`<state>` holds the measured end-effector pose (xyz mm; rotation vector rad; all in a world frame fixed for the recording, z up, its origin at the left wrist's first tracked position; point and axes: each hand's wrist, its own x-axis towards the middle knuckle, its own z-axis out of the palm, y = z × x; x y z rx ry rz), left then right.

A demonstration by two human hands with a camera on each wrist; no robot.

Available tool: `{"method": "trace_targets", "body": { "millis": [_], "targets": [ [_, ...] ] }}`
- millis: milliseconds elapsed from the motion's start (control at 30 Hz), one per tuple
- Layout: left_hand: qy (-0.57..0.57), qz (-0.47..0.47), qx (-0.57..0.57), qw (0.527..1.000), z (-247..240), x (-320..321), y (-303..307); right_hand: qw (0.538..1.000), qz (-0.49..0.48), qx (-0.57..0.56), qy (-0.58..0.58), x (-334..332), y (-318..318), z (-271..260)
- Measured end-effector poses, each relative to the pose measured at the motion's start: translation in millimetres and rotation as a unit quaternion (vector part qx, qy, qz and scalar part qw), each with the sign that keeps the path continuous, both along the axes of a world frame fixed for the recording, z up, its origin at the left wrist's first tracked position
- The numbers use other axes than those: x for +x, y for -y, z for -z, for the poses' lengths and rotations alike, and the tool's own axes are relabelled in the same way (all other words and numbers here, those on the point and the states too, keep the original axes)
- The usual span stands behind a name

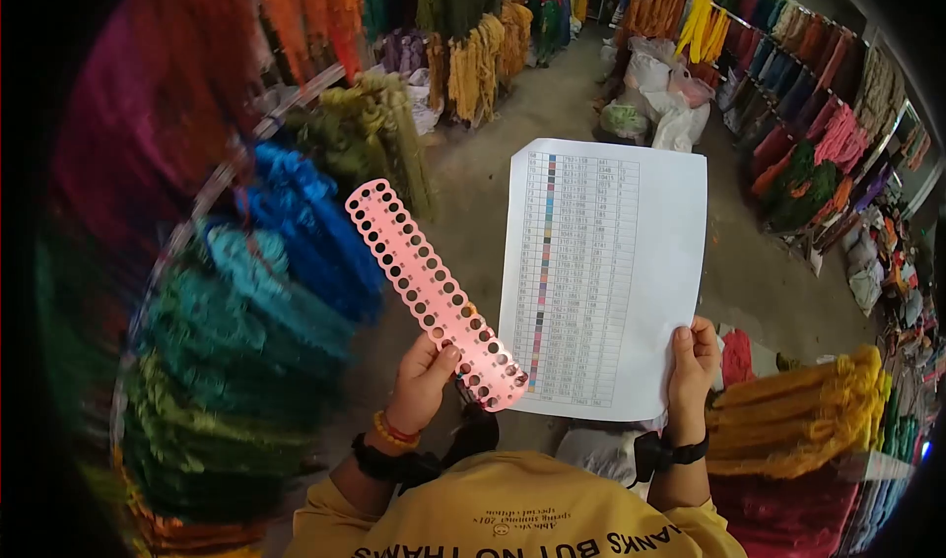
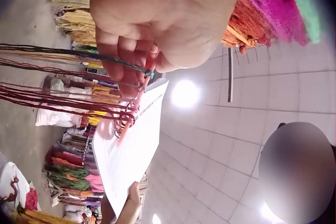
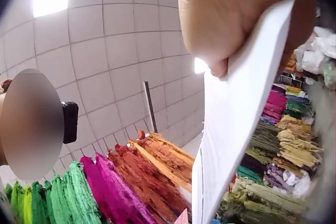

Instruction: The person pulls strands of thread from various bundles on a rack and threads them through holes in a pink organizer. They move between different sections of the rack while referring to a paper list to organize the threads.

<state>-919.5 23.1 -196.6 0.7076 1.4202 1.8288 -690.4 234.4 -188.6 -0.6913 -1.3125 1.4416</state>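
Note:
My left hand (image 1: 419,391) pinches a long pink thread-holder card (image 1: 424,282) near its lower end, thumb on top. Round holes run down both of the card's long edges, and it slants up to the left. In the left wrist view, dark red threads (image 2: 68,107) and a dark green thread (image 2: 79,52) are looped through the card and hang from it. My right hand (image 1: 694,366) grips a white printed sheet (image 1: 665,253) by its lower right edge, thumb in front. A column of small colour swatches and rows of numbers fill the sheet's left part. The card's lower end overlaps the sheet's corner.
Blue skeins (image 1: 315,233) and green skeins (image 1: 217,381) hang on a rack close on the left. Yellow skeins (image 1: 798,415) lie near the right arm. White sacks (image 1: 665,90) stand ahead beside the grey floor aisle (image 1: 532,95). More hanging yarn lines the right wall.

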Motion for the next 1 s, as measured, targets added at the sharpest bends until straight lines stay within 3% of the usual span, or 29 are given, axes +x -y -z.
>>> {"method": "trace_targets", "body": {
  "millis": [167, 267, 367, 400, 533, 600, 633, 867, 1000],
  "targets": [
    [-0.026, 0.048, 0.016, 0.998, -2.1, -70.8, -103.7, 0.999, 0.023, 0.025, 0.015, -59.7, -91.4, 7.2],
    [0.049, 0.061, 0.038, 0.996, 3.7, -131.6, -170.3, 0.998, 0.052, 0.034, 0.033, -122.3, -140.9, -7.9],
    [0.026, 0.091, 0.021, 0.995, 2.3, -186.1, -227.7, 0.996, 0.067, 0.040, 0.048, -159.6, -192.1, -9.4],
    [0.015, 0.094, 0.017, 0.995, -7.1, -174.0, -252.4, 0.996, 0.068, 0.040, 0.033, -146.5, -213.9, -12.4],
    [0.052, 0.103, 0.033, 0.993, -1.9, -243.6, -329.3, 0.995, 0.085, 0.041, 0.028, -215.7, -280.8, -2.6],
    [0.050, 0.090, 0.033, 0.994, 8.0, -278.5, -364.8, 0.996, 0.080, 0.040, 0.023, -251.8, -324.3, 5.6],
    [0.041, 0.077, 0.035, 0.996, 7.9, -263.1, -375.5, 0.997, 0.069, 0.041, 0.012, -240.1, -341.8, 6.9],
    [-0.026, -0.041, 0.011, 0.999, 31.6, -368.3, -491.5, 0.998, -0.049, 0.030, -0.020, -385.6, -506.1, 36.9],
    [0.027, -0.127, 0.026, 0.991, 42.0, -432.6, -541.7, 0.990, -0.136, 0.031, -0.015, -486.3, -590.1, 30.5]
  ]
}}
